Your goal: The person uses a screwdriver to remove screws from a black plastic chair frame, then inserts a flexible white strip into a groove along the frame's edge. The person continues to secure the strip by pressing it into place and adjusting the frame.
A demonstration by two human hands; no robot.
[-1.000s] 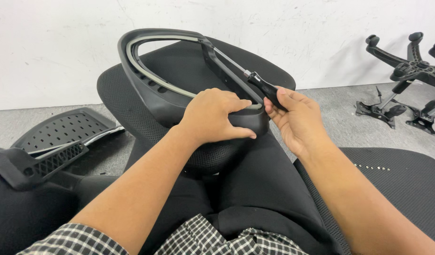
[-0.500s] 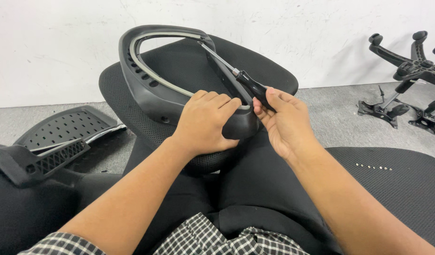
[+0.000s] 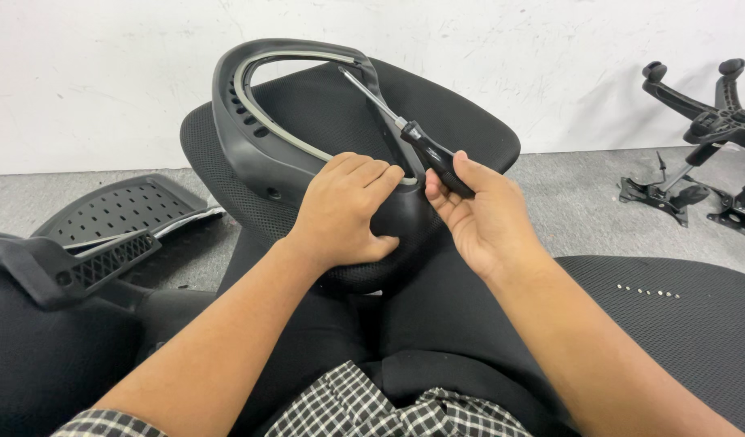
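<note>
Two hands work on a black plastic chair frame [image 3: 251, 121] propped against a mesh seat cushion [image 3: 461, 121] on the person's lap. Left hand [image 3: 344, 210] lies curled over the frame's lower rim, steadying it. Right hand [image 3: 481, 214] grips a black-handled screwdriver [image 3: 413, 137], shaft angled toward the frame's upper edge (tip hidden).

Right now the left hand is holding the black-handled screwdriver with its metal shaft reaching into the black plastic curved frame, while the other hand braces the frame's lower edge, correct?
Not quite: the hands are swapped. The head view shows the right hand holding the black-handled screwdriver, its metal shaft reaching into the black plastic curved frame. The left hand braces the frame's lower edge.
</note>
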